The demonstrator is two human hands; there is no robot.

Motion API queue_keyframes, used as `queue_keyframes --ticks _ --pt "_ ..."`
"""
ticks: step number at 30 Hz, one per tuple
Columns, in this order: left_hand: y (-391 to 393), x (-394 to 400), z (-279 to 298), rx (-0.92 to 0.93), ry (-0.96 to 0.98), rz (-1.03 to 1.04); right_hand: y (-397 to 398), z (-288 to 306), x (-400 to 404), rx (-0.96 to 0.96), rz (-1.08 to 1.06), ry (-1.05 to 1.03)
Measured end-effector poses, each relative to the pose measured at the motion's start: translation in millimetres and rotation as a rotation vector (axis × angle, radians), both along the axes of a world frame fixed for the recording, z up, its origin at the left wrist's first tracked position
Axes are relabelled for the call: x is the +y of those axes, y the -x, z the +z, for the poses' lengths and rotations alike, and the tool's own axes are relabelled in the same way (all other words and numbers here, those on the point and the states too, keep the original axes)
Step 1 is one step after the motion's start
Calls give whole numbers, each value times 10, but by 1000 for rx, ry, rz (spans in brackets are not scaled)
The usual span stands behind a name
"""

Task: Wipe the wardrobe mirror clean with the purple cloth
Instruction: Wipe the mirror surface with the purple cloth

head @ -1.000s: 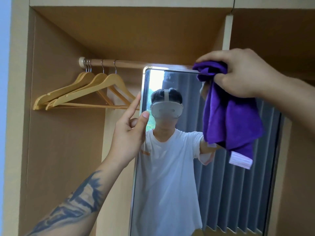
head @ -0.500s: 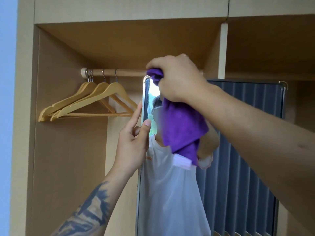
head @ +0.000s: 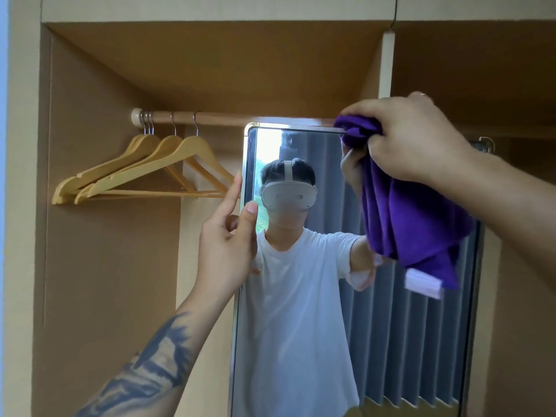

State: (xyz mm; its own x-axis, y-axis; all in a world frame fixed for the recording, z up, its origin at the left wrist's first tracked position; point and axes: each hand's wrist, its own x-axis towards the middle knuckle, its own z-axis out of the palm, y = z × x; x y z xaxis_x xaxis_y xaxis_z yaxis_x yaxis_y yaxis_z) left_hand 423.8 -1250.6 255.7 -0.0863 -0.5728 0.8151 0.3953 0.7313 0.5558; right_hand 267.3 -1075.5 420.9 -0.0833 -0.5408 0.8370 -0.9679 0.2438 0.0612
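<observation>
A tall wardrobe mirror (head: 301,341) with a thin metal frame stands in the open wardrobe and reflects a person in a white shirt. My right hand (head: 415,139) grips a bunched purple cloth (head: 412,218) against the mirror's top edge, right of centre; the rest of the cloth hangs down over the glass, with a white label at its lower end. My left hand (head: 227,239) holds the mirror's left edge, thumb on the front of the frame and index finger straight up along the side.
Several wooden hangers (head: 144,170) hang on a wooden rail (head: 216,118) left of the mirror. The wardrobe's side panel (head: 105,236) lies behind my left arm, and a vertical divider (head: 386,64) stands above the mirror's right part.
My right hand has swept the cloth from the mirror's top left corner to the right along the top edge. The left hand stays on the left edge.
</observation>
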Motion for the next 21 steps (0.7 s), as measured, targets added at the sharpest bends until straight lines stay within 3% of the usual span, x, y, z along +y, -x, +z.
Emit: queue_keyframes --ticks 6,10,14,18,21 --pt "-18 129 42 20 -24 20 -191 -97 -211 -19 112 117" --pt "-79 185 78 -3 -82 -3 -287 -309 -381 159 145 153" --pt "-85 329 159 35 -123 -26 -460 -329 -520 161 173 137" --pt "-162 463 259 79 -115 -34 -618 -336 -573 50 425 176" --pt "-304 535 340 105 57 201 -744 -575 -526 -83 633 219"
